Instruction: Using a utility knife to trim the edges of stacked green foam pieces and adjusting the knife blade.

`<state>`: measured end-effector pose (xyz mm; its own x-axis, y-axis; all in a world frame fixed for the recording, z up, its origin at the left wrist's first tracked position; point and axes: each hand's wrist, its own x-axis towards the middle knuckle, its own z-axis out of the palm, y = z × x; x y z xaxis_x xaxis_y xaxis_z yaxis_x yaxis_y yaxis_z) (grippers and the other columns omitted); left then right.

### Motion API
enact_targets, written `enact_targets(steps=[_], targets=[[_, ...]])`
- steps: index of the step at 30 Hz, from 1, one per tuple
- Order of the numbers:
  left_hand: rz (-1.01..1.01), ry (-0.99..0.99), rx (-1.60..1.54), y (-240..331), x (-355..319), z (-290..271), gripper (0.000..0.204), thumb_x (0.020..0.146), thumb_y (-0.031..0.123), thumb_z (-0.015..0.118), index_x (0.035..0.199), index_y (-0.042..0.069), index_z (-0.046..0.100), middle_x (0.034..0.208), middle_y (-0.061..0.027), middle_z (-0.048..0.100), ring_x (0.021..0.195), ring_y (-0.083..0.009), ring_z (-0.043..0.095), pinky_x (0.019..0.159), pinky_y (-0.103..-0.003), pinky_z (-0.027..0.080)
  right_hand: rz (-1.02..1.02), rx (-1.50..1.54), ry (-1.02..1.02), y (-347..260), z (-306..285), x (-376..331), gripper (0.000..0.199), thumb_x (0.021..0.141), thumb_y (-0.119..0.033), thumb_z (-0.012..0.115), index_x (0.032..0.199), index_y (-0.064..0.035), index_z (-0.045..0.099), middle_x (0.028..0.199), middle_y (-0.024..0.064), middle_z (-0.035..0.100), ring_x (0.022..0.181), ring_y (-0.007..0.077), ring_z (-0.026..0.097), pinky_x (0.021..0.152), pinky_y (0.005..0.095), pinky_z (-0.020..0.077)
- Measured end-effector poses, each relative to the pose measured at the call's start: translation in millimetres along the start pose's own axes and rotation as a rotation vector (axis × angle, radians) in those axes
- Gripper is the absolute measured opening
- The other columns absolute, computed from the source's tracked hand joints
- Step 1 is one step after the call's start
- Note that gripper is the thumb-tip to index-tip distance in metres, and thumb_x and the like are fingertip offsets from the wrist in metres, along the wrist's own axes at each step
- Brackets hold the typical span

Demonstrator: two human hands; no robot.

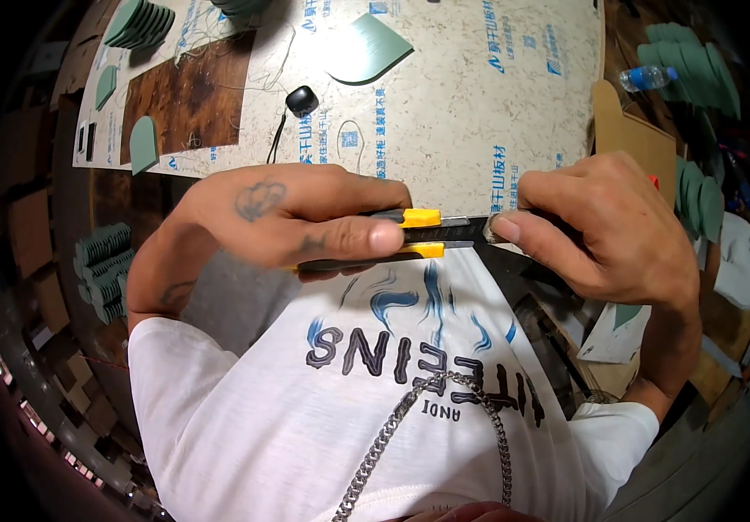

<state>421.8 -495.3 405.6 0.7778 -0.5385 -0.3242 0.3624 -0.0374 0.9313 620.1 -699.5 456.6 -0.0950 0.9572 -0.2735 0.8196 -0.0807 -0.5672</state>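
Observation:
Just in front of my chest, my left hand (305,217) is closed around a yellow-and-black utility knife (423,250), thumb along its side. The dark blade (449,233) sticks out to the right, between the knife's two yellow edges. At the blade's far end, the curled fingers and thumb of my right hand (605,230) pinch it. My right fingers partly hide that end. Both hands hang in the air at the near edge of the pale printed board (444,130).
A green pointed panel (370,50) and a small black rounded device (302,101) with a cord lie on the board. Stacked green pieces (138,24) stand at the far left. To the right are a water bottle (646,78), cardboard (627,122) and more green pieces (697,65).

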Motion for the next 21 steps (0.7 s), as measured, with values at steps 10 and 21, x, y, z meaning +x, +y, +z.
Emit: enact_targets(steps=[10,21], targets=[[-0.106,0.104,0.037,12,10,18,0.051,0.106,0.046,0.038,0.107,-0.001,0.057,0.063,-0.0043,0.056,0.053,-0.0144,0.057,0.05,-0.031,0.045,-0.021,0.059,-0.022,1,16,4,0.033,0.091,-0.025,0.065,0.066,-0.0039,0.057,0.049,0.0126,0.047,0.043,0.0315,0.048,0.045,0.0406,0.0342],[-0.104,0.169,0.025,-13,17,35,0.045,0.108,0.036,0.038,0.079,0.003,0.048,0.053,-0.001,0.048,0.044,-0.0113,0.05,0.044,-0.028,0.04,0.051,0.228,-0.109,10,39,9,0.044,0.098,-0.035,0.053,0.073,-0.0017,0.067,0.05,0.0151,0.053,0.046,0.0344,0.053,0.051,0.0448,0.0415]])
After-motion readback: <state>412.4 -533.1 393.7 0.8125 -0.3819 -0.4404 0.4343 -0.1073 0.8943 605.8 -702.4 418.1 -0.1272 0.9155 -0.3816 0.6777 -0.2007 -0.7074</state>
